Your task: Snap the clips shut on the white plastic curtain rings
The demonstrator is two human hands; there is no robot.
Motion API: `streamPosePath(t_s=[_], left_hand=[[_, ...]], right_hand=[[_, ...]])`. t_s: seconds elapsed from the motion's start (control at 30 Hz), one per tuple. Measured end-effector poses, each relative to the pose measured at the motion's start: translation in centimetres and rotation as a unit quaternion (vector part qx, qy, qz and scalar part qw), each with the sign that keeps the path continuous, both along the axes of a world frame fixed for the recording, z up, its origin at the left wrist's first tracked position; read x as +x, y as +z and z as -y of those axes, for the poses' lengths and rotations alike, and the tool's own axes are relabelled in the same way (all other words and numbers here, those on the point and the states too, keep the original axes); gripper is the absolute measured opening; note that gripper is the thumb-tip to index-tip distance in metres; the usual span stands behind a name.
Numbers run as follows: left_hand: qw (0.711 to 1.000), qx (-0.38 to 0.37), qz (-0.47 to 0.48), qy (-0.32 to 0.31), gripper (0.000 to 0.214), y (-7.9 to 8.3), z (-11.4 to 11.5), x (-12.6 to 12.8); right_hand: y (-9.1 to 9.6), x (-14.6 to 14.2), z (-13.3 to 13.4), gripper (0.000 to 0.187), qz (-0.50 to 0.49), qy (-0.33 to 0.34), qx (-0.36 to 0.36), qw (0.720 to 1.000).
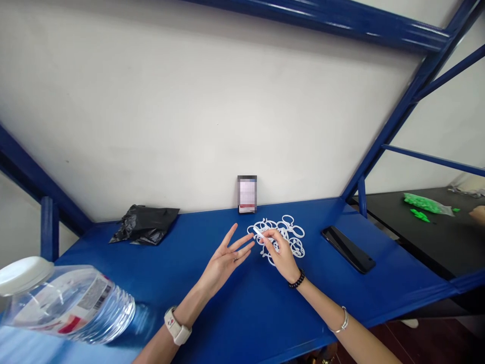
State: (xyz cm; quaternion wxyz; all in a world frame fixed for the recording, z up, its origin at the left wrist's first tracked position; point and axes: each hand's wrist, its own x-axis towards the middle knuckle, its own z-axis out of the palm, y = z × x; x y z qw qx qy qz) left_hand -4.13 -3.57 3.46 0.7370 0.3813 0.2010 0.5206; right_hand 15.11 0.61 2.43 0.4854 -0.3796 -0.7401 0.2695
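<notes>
A pile of white plastic curtain rings (296,247) lies on the blue tabletop, several of them overlapping and some with small round eyelets. Over the left part of the pile, my right hand (279,253) pinches a white plastic ring (258,232) between thumb and fingertips; it shows nearly edge-on, as a short white strip. My left hand (227,258) is beside it with fingers spread and palm turned partly up, holding nothing. Its fingertips come close to the held ring; whether they touch it I cannot tell.
A phone with a lit screen (247,194) leans on the wall behind the pile. A black phone (348,249) lies at right, a black plastic bag (146,226) at back left. A large water bottle (71,303) stands front left. Blue frame bars (394,126) border the table (242,323).
</notes>
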Motion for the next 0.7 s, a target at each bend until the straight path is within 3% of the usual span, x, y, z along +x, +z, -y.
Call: streamPosePath(t_s=[0.37,0.7], left_hand=[[0.997,-0.002,0.073,-0.032,0.076,-0.27,-0.39,-0.40],[0.986,-0.062,0.147,-0.053,0.058,0.22,-0.44,-0.60]], right_hand=[[0.23,-0.18,0.36,0.014,-0.079,0.025,-0.057,0.995],[0.28,-0.30,0.78,0.013,-0.107,0.065,-0.060,0.990]])
